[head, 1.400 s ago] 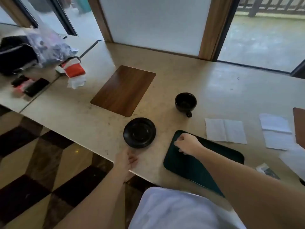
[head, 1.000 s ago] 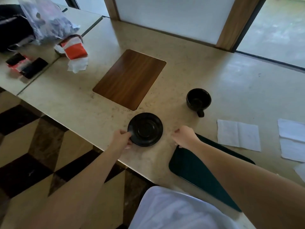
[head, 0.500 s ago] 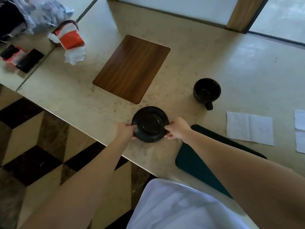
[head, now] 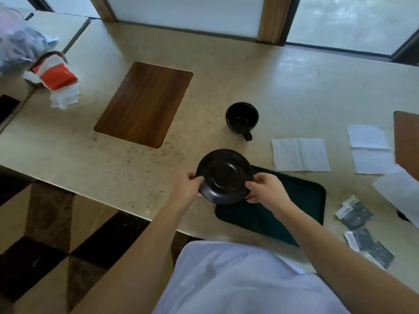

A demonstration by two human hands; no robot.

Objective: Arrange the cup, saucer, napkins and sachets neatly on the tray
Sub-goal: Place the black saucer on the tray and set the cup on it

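A black saucer (head: 223, 175) is held between both hands, lifted and tilted above the left end of the dark green tray (head: 301, 200). My left hand (head: 189, 189) grips its left rim and my right hand (head: 265, 189) grips its right rim. The black cup (head: 241, 117) stands on the counter beyond the saucer, handle toward me. A white napkin (head: 300, 155) lies unfolded right of the cup, with another napkin (head: 368, 148) further right. Several dark sachets (head: 360, 227) lie on the counter right of the tray.
A brown wooden mat (head: 145, 103) lies on the counter at the left. A red and white packet with tissues (head: 56, 82) and a plastic bag (head: 18, 46) sit at the far left. Another brown mat (head: 408, 141) is at the right edge. The counter's front edge runs just below the tray.
Both hands closed on the saucer's rim, lifted it off the counter and carried it right, over the tray's left end.
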